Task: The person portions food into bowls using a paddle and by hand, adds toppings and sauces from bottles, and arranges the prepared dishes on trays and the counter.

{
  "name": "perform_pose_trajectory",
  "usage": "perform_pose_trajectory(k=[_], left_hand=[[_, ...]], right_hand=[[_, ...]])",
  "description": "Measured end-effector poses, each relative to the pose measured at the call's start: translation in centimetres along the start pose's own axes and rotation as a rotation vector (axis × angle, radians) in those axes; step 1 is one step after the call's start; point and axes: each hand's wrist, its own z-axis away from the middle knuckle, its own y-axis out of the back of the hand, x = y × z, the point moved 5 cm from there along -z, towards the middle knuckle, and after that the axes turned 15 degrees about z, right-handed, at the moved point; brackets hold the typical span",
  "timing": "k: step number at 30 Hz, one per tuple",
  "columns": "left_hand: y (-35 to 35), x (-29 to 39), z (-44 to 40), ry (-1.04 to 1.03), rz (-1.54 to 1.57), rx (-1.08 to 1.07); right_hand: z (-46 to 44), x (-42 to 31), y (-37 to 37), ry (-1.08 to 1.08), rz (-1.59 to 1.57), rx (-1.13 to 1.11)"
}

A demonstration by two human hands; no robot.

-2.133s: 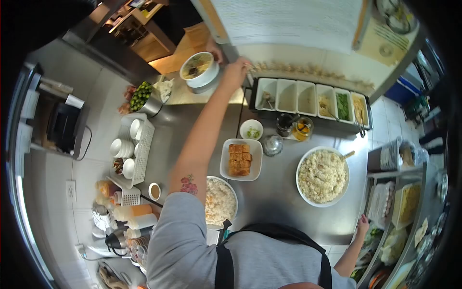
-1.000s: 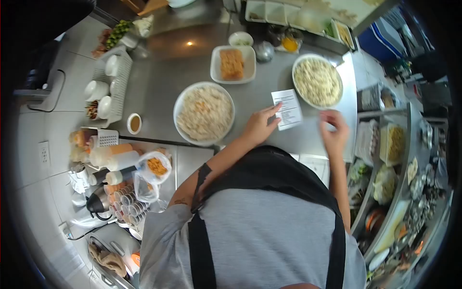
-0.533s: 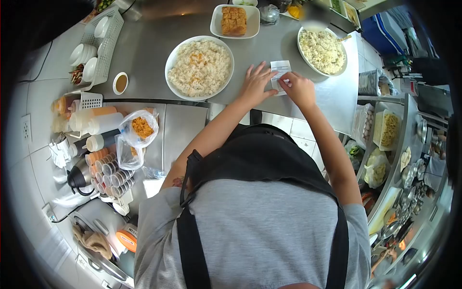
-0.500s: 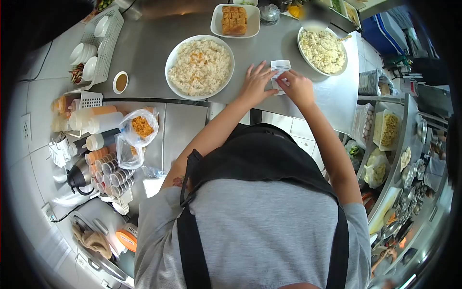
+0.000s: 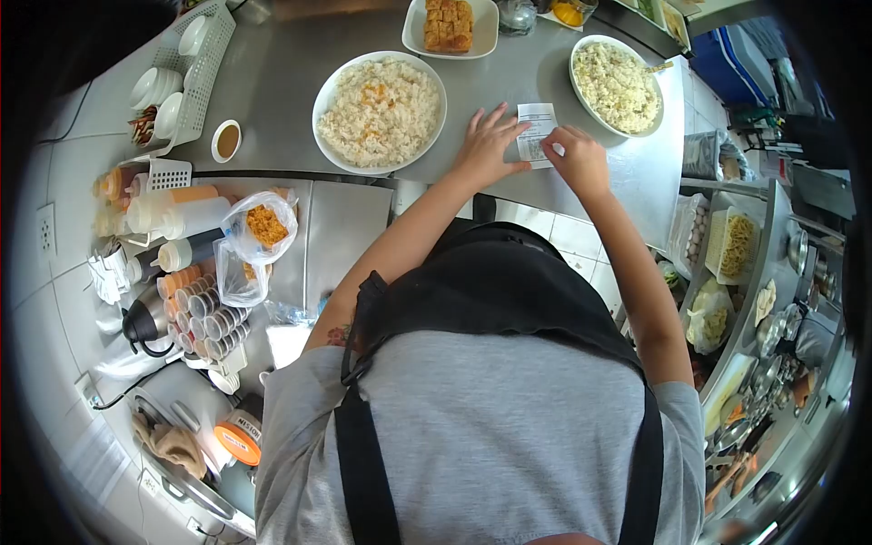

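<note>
A printed paper slip (image 5: 536,127) lies on the steel counter (image 5: 272,100). My left hand (image 5: 491,150) rests at the slip's left edge, its fingers spread. Over the slip's right side is my right hand (image 5: 578,160), fingers pinched together; what is between them, if anything, is too small to make out. To the left of my left hand stands a large white bowl of rice (image 5: 380,113) with orange bits on top. Another bowl of pale, grainy food (image 5: 618,86), with a utensil at its rim, is beyond my right hand. A white dish (image 5: 484,36) holds browned, cut pieces.
On the left are a small cup of brown sauce (image 5: 226,141), a white basket (image 5: 216,68) with small bowls, squeeze bottles (image 5: 186,218) and a plastic bag of orange food (image 5: 266,225). Shelves (image 5: 752,300) with food containers stand at the right; a blue cooler (image 5: 729,68) is behind.
My right hand has gone from a bowl by the serving ledge, to the counter's right side, then over the slip. My left hand has spread beside the slip. The view has tipped downward.
</note>
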Motion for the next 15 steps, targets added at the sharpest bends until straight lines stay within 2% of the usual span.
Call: perform_pose_trajectory(k=[6,9,15], left_hand=[[0.0,-0.1,0.0,-0.019,0.022,-0.001],[0.0,-0.2,0.0,-0.023,0.016,-0.007],[0.2,0.0,0.1,-0.002,0.036,-0.014]], right_hand=[[0.2,-0.7,-0.7,-0.087,-0.003,-0.152],[-0.3,-2.4,-1.1,0.142,-0.072,0.053],[0.5,1.0,-0.5,0.122,0.072,0.098]])
